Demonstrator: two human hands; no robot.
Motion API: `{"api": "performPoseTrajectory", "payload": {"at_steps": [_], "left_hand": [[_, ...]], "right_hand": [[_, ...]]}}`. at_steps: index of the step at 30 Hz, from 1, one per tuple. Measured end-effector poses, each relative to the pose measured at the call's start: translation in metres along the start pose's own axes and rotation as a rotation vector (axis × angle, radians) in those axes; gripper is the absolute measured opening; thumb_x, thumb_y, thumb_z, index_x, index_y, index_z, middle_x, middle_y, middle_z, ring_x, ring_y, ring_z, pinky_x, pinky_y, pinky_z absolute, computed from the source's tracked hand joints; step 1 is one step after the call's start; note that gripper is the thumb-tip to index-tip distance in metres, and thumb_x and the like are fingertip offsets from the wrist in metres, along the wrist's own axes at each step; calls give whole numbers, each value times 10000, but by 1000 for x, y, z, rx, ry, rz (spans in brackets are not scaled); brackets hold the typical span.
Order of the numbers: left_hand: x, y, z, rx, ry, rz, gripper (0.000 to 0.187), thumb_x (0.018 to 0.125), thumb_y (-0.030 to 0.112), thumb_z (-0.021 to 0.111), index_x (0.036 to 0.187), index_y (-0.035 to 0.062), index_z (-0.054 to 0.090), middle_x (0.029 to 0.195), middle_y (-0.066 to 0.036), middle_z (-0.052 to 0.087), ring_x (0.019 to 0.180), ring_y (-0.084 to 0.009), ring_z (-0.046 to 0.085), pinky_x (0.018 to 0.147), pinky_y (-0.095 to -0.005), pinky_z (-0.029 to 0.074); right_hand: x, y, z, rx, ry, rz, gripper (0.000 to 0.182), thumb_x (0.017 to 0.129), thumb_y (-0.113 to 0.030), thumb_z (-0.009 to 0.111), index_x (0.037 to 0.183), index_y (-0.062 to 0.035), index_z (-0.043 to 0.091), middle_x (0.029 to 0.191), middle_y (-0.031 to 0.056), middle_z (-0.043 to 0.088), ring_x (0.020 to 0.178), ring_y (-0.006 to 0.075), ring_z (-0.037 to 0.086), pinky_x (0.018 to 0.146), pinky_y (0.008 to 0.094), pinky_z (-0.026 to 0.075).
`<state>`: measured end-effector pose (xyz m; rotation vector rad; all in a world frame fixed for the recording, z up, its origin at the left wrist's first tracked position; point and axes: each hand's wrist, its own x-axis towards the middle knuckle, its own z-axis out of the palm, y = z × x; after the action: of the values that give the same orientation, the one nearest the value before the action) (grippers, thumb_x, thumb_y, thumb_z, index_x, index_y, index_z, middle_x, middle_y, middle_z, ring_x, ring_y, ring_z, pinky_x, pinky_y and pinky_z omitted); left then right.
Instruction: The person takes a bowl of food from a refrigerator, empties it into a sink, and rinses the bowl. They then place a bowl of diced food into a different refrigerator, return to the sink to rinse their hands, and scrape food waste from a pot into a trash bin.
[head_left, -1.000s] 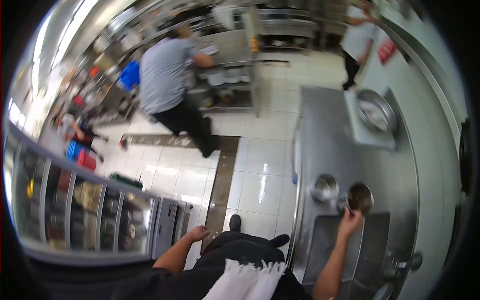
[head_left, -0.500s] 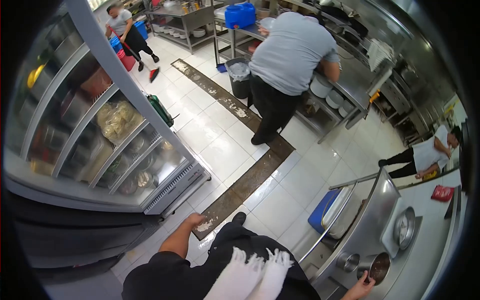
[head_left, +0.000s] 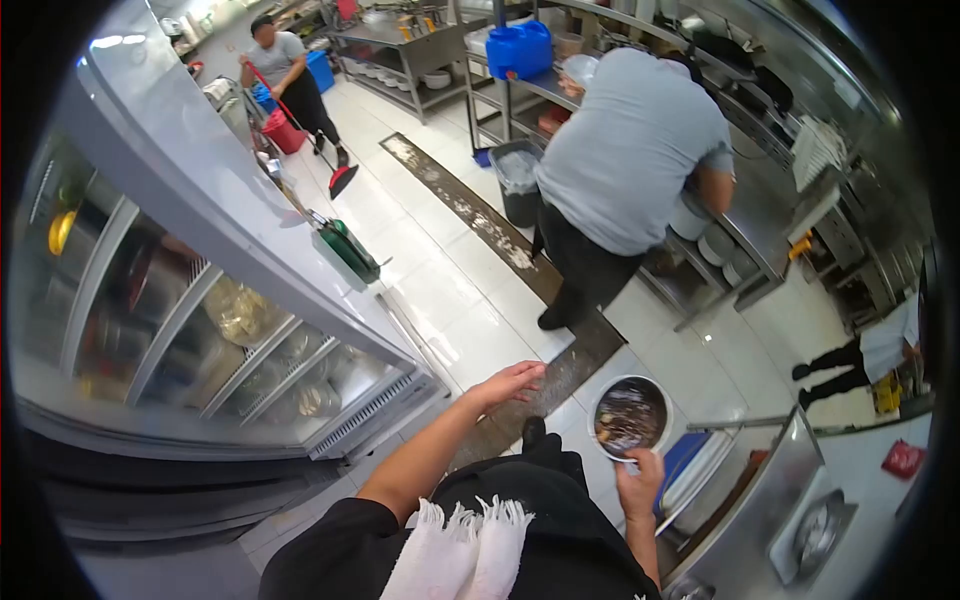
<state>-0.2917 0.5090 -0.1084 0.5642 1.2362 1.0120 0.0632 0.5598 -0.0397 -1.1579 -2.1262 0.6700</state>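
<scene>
A round metal pot [head_left: 600, 440] hangs in front of me over the floor, its dark brown contents [head_left: 630, 412] visible from above. My right hand [head_left: 640, 478] is closed on the near side of its rim. To the left of the pot, apart from it, my left hand [head_left: 510, 385] reaches forward with fingers stretched and nothing in it. A fringed white cloth [head_left: 460, 545] hangs down the front of my dark clothing.
A glass-door fridge [head_left: 390, 425] stands at left. Ahead, a person in grey [head_left: 640, 150] leans over a steel table; another sweeps with a red broom [head_left: 343, 180]. At right are a steel counter [head_left: 745, 510], metal bowl [head_left: 822, 530] and blue-and-white cooler [head_left: 690, 465]. A drain cover [head_left: 460, 205] crosses the tiles.
My right hand has lifted the pot off the counter and brought it left in front of me. My left hand has risen forward and right. The view has shifted.
</scene>
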Motion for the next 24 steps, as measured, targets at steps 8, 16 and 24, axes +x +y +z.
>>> {"api": "performPoseTrajectory", "payload": {"at_steps": [8,16,24], "left_hand": [[-5,99,-85,-122,44,19,868,894,663,594,1548,186,282,1527,-74,396,1392,-257,395,1076,-524,402],[45,127,-227,-615,400,229,609,974,539,547,1381,87,542,1326,-83,634,1214,-227,609,1062,-436,453],[130,203,-355,-546,546,300,584,995,550,498,1355,92,555,1267,-78,660,1135,-194,641,979,-411,504]], "right_hand": [[196,-66,139,337,-449,-405,278,686,-91,811,878,-69,611,932,141,611,903,354,609,765,428,494],[348,-152,279,371,-753,-463,280,753,-134,786,953,-62,603,903,149,602,880,359,612,743,438,499],[491,-231,374,486,-906,138,386,917,-167,582,1239,37,527,817,137,654,665,219,633,580,375,538]]}}
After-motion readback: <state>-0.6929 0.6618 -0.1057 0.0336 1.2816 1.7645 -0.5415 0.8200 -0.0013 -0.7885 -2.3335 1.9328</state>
